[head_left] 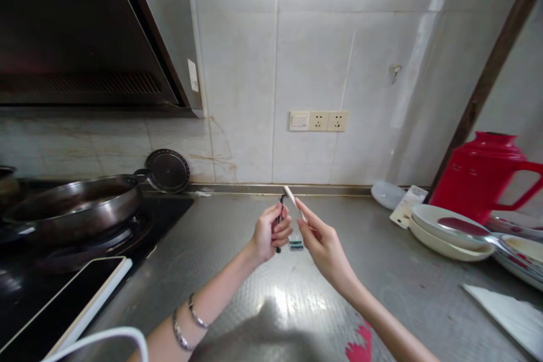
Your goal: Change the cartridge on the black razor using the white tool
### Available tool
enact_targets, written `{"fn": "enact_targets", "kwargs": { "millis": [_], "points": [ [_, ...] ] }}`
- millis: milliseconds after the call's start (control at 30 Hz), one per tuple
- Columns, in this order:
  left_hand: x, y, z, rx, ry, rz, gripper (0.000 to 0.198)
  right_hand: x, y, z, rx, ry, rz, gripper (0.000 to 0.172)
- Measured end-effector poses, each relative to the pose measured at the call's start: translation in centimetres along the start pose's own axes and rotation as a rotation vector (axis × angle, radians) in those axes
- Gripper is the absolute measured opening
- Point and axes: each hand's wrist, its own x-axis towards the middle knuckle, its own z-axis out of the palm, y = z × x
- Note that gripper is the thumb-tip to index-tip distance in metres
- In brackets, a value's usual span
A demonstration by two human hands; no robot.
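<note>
Centrally, above the brushed steel surface (254, 294), your two hands meet in mid-air, almost touching. Your left hand (271, 232) has its fingers curled tight around a thin black rod (281, 203), held nearly upright, its hooked top poking out above the knuckles and its lower tip showing below them. Your right hand (320, 240) pinches a slim white stick (292, 195) between thumb and fingertips; the stick tilts up and to the left, its rounded end just beside the rod's hook. One small teal-and-grey piece (296, 245) shows in the gap between the hands, just below the fingers; you cannot tell which of the two items it belongs to. Two metal bangles (189, 319) ring your left wrist.

To the left, one dark, shallow metal pan (72, 203) sits on a black hob, with one round dark disc (167, 169) leaning against the tiled wall behind it. One flat device with a black glossy screen (68, 305) lies at the near left, a white cable (106, 336) curving beside it. To the right stand one red plastic jug (483, 172) and stacked white dishes (445, 232) with a metal spoon (466, 230) resting across them. On the wall, one switch and two sockets (318, 121) sit in a row.
</note>
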Motion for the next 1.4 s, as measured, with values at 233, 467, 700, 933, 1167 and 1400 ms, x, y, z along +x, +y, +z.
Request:
{"fn": "enact_targets", "kwargs": {
  "millis": [233,467,700,933,1167,1400],
  "points": [
    [0.0,0.3,0.0,-0.043,-0.018,-0.013,0.026,0.1,-0.1,-0.1,-0.021,0.009,-0.017,0.051],
    [0.0,0.5,-0.1,-0.010,-0.004,0.027,0.025,-0.3,-0.6,0.4,-0.151,-0.007,-0.158,0.044],
    [0.1,0.8,0.3,0.129,0.126,0.097,0.025,0.1,-0.2,0.2,-0.163,0.066,-0.220,0.044],
    [0.1,0.7,0.5,0.274,0.183,0.121,0.023,0.1,0.5,0.1,-0.164,0.119,-0.187,0.045],
    [0.1,0.3,0.7,0.321,0.152,0.095,0.027,-0.1,0.5,0.3,-0.167,0.068,-0.178,0.044],
    [0.1,0.3,0.5,0.328,0.171,0.101,0.024,-0.1,0.6,-0.1,-0.157,0.082,-0.165,0.045]
  ]
}}
